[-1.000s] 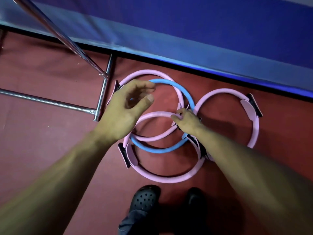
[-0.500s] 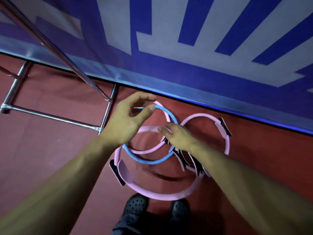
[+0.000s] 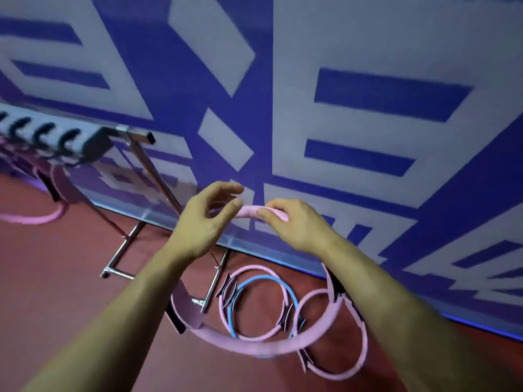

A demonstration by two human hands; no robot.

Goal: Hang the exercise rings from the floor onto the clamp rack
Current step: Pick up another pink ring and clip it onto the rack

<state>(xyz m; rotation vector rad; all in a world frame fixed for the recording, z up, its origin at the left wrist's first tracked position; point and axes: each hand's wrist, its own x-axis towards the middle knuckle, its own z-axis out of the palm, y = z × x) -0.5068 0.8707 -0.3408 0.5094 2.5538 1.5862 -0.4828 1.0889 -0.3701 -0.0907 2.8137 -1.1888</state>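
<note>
Pinched at its top by the right hand [image 3: 297,224], the pink ring [image 3: 254,346] hangs raised — left hand [image 3: 203,219] half-curled beside it.

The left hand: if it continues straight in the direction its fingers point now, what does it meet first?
Most likely the top of the lifted pink ring beside its thumb, then the right hand pinching that ring. Depth is unclear.

The dark red floor [image 3: 70,278] carried three exercise rings below and ahead of the fingers [image 3: 226,190]: a pink ring [image 3: 254,338] with a blue ring [image 3: 294,299] overlapping inside it, and a second pink ring [image 3: 363,343] to their right, overlapping them at its left side. The chrome rack base [image 3: 119,274] stood on the floor to the lower left of the fingers, just beside the first pink ring.
</note>
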